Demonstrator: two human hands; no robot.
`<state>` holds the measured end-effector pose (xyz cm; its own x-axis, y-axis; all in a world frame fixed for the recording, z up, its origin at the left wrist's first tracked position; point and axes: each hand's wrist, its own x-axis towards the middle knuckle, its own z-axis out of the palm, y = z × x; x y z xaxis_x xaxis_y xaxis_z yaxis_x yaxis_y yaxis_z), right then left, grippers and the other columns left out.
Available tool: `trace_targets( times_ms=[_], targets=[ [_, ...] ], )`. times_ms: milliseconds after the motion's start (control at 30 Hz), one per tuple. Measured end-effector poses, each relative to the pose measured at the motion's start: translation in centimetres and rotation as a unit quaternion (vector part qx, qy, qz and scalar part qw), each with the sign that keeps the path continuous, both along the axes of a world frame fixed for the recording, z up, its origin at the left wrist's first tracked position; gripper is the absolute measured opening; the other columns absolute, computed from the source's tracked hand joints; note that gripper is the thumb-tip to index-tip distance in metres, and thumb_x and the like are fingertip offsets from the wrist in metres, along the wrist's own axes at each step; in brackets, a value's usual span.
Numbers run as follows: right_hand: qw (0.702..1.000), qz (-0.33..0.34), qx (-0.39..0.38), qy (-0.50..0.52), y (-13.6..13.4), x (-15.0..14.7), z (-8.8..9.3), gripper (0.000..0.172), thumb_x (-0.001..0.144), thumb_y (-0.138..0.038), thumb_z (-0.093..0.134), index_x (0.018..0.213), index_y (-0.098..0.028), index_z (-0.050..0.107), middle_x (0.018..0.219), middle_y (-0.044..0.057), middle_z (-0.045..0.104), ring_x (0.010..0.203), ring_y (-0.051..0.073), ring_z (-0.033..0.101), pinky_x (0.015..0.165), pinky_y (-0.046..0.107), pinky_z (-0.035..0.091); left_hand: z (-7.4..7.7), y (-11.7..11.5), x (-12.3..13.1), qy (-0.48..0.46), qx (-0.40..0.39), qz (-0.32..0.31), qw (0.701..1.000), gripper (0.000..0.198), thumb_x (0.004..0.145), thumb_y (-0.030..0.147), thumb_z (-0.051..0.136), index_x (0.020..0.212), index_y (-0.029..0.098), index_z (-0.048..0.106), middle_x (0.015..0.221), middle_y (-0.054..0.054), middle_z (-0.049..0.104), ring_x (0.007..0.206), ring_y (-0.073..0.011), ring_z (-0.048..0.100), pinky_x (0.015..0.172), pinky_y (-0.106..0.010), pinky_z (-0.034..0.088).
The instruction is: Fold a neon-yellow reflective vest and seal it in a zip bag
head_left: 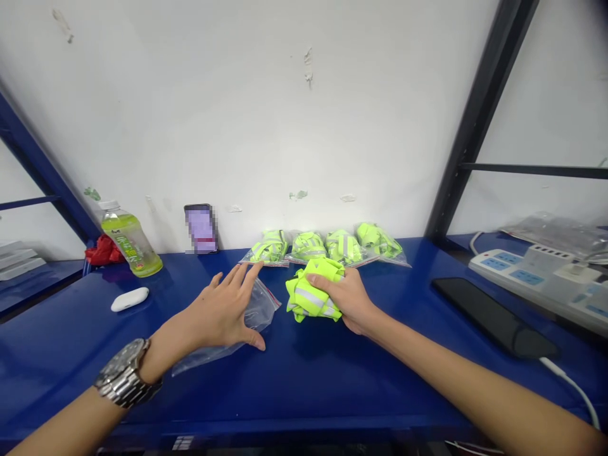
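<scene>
My right hand [349, 297] grips a bunched-up reflective safety vest [313, 294], neon yellow with silver-grey stripes, above the blue tabletop [304, 373]. To its left, my left hand [225, 310] hovers with its fingers spread and nothing in them. Under that hand lies a clear zip-lock bag [261, 307] with a red line along its mouth; part of it is hidden by the hand and forearm. Along the wall stand several clear bags, each with a folded neon bundle inside, such as the bagged vest [344, 247] just behind my right hand.
At the left are a drink bottle [130, 240], a red cloth or bag [102, 251] and a white earbud case [130, 299]. A phone [202, 228] leans on the wall. On the right lie a black phone [494, 316] with a white cable and a power strip [536, 272].
</scene>
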<state>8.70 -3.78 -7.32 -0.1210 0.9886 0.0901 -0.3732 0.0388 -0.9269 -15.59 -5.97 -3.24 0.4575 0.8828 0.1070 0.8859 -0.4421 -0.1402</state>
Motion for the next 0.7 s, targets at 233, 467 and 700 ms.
trace_targets(
  times_ms=[233,467,700],
  targets=[
    [1.000,-0.022,0.015,-0.002,0.6,0.2,0.1,0.039,0.058,-0.035,0.085,0.088,-0.015,0.070,0.092,0.009,0.076,0.083,0.029,0.072,0.071,0.038,0.060,-0.4,0.5,1.3,-0.030,-0.078,0.044,0.996,0.118,0.069,0.077,0.054,0.150,0.018,-0.010,0.101,-0.018,0.067,0.090,-0.0389,0.066,0.072,-0.047,0.049],
    [0.998,-0.059,0.017,0.024,0.7,1.3,1.4,0.038,0.058,-0.034,0.085,0.087,-0.014,0.070,0.092,0.010,0.075,0.080,0.029,0.072,0.070,0.039,0.060,0.1,0.9,2.6,-0.095,0.059,-0.174,0.978,0.104,0.072,0.046,0.069,0.148,0.021,0.003,0.143,-0.019,0.039,0.126,-0.0366,0.047,0.099,-0.050,0.043],
    [0.992,-0.057,0.111,0.015,0.1,1.0,1.5,0.036,0.064,-0.033,0.082,0.093,-0.014,0.071,0.098,0.011,0.075,0.088,0.028,0.071,0.078,0.039,0.058,-1.2,0.9,4.6,-0.176,0.173,-0.215,0.945,0.098,0.076,0.028,0.065,0.148,0.018,-0.001,0.140,-0.021,0.038,0.127,-0.0360,0.044,0.102,-0.055,0.042]
  ],
)
